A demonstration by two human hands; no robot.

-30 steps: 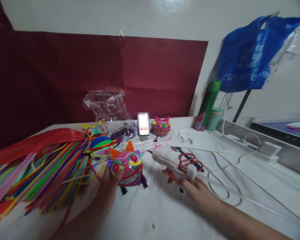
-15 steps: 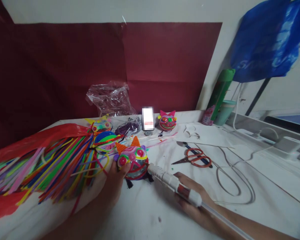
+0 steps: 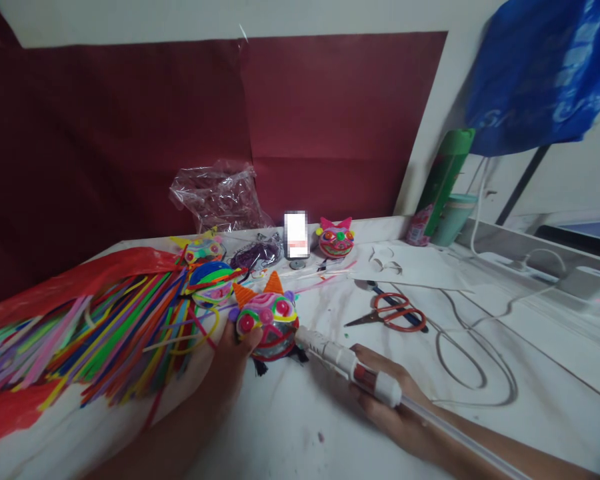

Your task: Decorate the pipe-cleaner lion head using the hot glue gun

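My left hand (image 3: 229, 363) grips a round, colourful craft animal head (image 3: 267, 320) with orange ears and pink eyes, holding it on the white table (image 3: 300, 427). My right hand (image 3: 387, 403) is closed round a white glue gun (image 3: 347, 363) with a clear glue stick trailing out of its back. The gun's nozzle points left and touches the lower right side of the craft head.
A spread of coloured plastic strips (image 3: 80, 340) covers the left of the table. More craft heads (image 3: 336, 241), a crumpled clear bag (image 3: 215, 197), red-handled scissors (image 3: 393, 313), a white cable (image 3: 473, 363), a green can (image 3: 445, 180) and a blue bag (image 3: 535, 73) lie behind and right.
My right hand turned the glue gun and brought its nozzle from mid-air over the scissors down to the craft head. The left hand kept its hold.
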